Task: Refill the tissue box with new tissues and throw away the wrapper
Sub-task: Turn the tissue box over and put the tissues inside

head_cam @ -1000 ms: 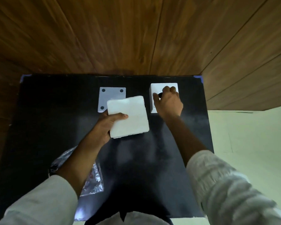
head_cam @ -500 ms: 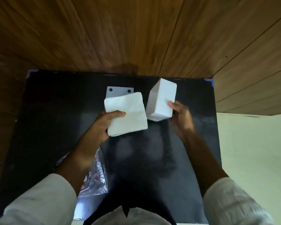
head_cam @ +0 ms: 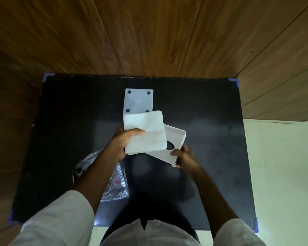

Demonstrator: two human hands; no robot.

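My left hand (head_cam: 122, 142) grips a square white stack of tissues (head_cam: 146, 132) above the middle of the black table (head_cam: 69, 121). My right hand (head_cam: 183, 158) holds the white tissue box (head_cam: 174, 139) by its near corner, tilted, its open side facing up and its round dispensing hole showing inside. The stack overlaps the box's left part. The box's flat white base plate (head_cam: 138, 101), with dark dots at its corners, lies on the table beyond the tissues. The clear crumpled wrapper (head_cam: 114, 181) lies on the table under my left forearm.
A wooden panelled wall (head_cam: 149, 32) runs behind and to the left of the table. Pale floor (head_cam: 277, 166) shows to the right. Blue tape marks the table's corners.
My right hand lifted the box off the table, turned it over and brought it toward me beside the tissue stack. My left hand kept hold of the tissues.
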